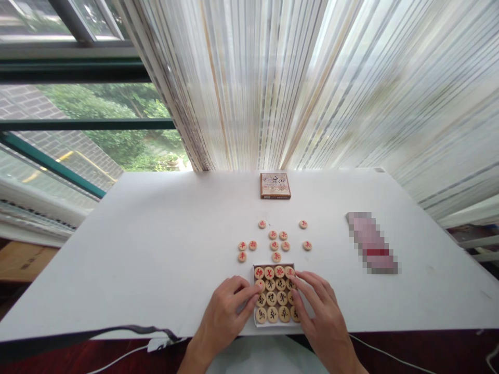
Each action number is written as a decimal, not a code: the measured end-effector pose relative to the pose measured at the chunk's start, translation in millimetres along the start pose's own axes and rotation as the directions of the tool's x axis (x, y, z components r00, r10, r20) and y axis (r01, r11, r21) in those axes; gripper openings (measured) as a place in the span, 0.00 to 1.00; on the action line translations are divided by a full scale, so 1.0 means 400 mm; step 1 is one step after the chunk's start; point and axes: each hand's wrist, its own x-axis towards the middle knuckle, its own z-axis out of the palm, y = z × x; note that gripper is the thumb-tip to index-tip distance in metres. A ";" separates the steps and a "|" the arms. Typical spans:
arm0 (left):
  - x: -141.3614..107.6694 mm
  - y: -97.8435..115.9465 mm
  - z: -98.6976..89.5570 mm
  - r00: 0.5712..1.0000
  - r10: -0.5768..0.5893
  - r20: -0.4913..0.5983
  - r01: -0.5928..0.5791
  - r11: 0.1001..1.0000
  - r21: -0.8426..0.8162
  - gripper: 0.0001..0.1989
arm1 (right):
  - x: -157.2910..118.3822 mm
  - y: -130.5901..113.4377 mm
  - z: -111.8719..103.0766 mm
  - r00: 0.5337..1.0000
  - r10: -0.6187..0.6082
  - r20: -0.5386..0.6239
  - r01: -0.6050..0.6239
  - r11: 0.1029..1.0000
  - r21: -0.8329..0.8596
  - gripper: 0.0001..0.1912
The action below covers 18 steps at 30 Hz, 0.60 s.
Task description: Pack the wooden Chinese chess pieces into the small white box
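I have the shallow white-walled tray [268, 325] just inside the near edge of the white counter [156, 249], open side up. It looks close to square, so I read no clear long axis; its side walls run almost straight away from me, leaning slightly left at the far end. Round pale wooden discs [271, 299] fill it flat, four rows of four, the far row marked in red, most of the others in black.

My left hand [230, 306] is half curled at the tray's left side, index finger and thumb a little apart, the index fingertip on the second disc from the far end. My right hand [322, 304] is looser, its fingers reaching over the right column. I cannot tell whether either grips a disc.

Beyond the tray lie eleven loose red-marked wooden discs [274, 246]. Farther out, a flat brown-edged box [275, 185] bears black brush lettering. To the right, a pixelated pink oblong [372, 241] slants from far left to near right.
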 end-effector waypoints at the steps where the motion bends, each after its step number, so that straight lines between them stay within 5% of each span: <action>1: 0.000 0.000 0.000 1.000 0.001 0.000 -0.001 1.000 0.002 0.15 | -0.001 0.000 0.002 1.000 -0.004 0.006 0.004 1.000 0.000 0.19; 18: 0.003 0.002 -0.003 1.000 -0.003 -0.028 0.002 1.000 -0.017 0.16 | -0.006 0.007 0.002 1.000 0.017 0.011 -0.017 1.000 0.001 0.14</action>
